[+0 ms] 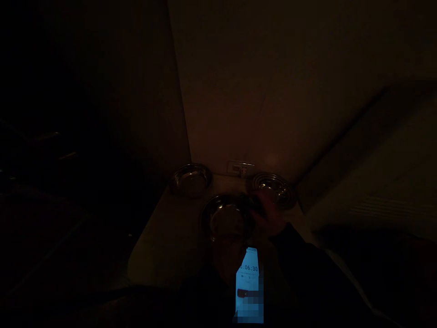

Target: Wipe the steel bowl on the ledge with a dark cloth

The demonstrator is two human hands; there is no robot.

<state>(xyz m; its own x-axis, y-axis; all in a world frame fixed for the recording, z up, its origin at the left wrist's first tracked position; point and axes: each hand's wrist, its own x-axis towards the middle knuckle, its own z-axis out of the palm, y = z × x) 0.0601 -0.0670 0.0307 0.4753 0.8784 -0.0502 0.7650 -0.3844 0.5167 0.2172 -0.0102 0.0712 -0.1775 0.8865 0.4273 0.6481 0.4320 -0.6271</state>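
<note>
The picture is very dark. A shiny metal bowl stands in the middle of a small pale table. At its right rim is my right hand, fingers curled around something dark that I cannot make out. My left hand lies at the bowl's near side, only faintly visible, and its fingers are lost in shadow. Close to the left hand, a lit phone shows a timer, partly blurred out.
Another metal bowl stands at the table's back left corner. Nested metal bowls or dishes stand at the back right, partly behind my right hand. A wall socket is on the wall just behind the table.
</note>
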